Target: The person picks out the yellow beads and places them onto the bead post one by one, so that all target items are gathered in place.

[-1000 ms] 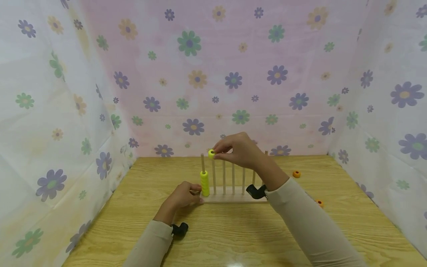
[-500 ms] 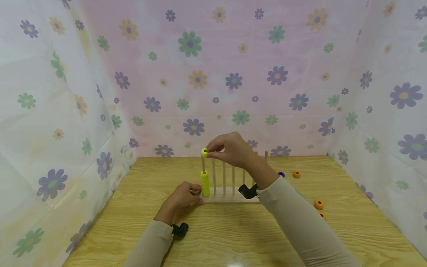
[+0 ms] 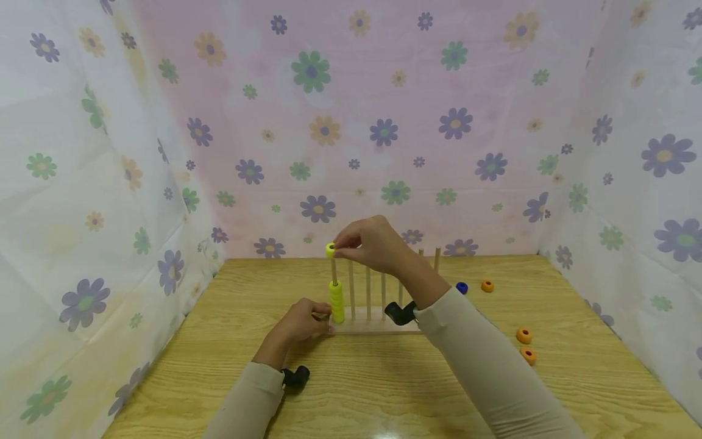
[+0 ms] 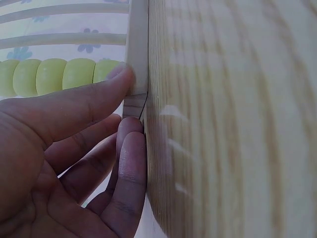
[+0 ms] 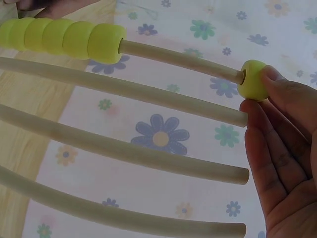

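My right hand [image 3: 375,244] pinches a yellow bead [image 5: 252,82] between thumb and fingers. In the right wrist view, the tip of the leftmost peg [image 5: 183,60] sits at the bead's hole. Lower on that same peg is a stack of several yellow beads [image 3: 337,303]. The pegs stand in a row on the long wooden base of a bead rack [image 3: 373,327]. My left hand [image 3: 304,320] grips the left end of this base, the thumb [image 4: 111,82] on its edge and fingers round the end. Bare pegs [image 5: 124,144] stand beside the stack; my right arm partly hides those farther right.
On the table to the right lie a blue bead [image 3: 462,288] and an orange bead [image 3: 487,286] behind, with two more orange beads [image 3: 524,335] closer to me. Flowered cloth [image 3: 351,152] hangs at the back and both sides of the wooden table [image 3: 340,390].
My right hand has moved left with the yellow bead, from above the second peg to the top of the leftmost one. The blue bead has come into view. My left hand stays put.
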### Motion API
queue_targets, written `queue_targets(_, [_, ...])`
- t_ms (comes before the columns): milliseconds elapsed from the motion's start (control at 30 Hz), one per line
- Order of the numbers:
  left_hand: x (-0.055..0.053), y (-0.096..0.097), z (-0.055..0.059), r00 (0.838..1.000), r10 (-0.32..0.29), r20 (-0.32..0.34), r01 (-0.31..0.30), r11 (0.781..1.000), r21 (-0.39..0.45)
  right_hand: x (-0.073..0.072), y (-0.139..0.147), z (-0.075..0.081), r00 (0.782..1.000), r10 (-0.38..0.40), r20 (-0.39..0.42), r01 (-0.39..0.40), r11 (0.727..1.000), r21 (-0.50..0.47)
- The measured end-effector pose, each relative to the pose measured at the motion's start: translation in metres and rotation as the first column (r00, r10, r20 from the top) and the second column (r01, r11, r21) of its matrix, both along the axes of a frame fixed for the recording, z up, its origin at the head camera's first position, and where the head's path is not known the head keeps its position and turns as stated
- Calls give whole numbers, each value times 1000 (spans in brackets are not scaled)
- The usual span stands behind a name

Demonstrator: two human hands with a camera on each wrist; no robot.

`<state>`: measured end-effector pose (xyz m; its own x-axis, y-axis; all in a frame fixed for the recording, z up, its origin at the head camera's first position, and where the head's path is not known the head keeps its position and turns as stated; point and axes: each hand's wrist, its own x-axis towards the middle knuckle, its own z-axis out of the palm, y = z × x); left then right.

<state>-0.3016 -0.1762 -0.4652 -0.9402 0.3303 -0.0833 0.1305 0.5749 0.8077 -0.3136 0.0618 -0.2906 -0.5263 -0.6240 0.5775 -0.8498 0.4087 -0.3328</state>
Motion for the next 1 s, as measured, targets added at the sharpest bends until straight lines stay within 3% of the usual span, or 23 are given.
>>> queue_targets(533, [-1,-1,-2,1000,-22,2,22,1000,21,2,-3,0,996,-40,79,40,999,2])
queue_targets(1000, [1,0,0,1000,-8,9,8,1000,21,-1,-1,-3,1000,-28,12,29,999,-15])
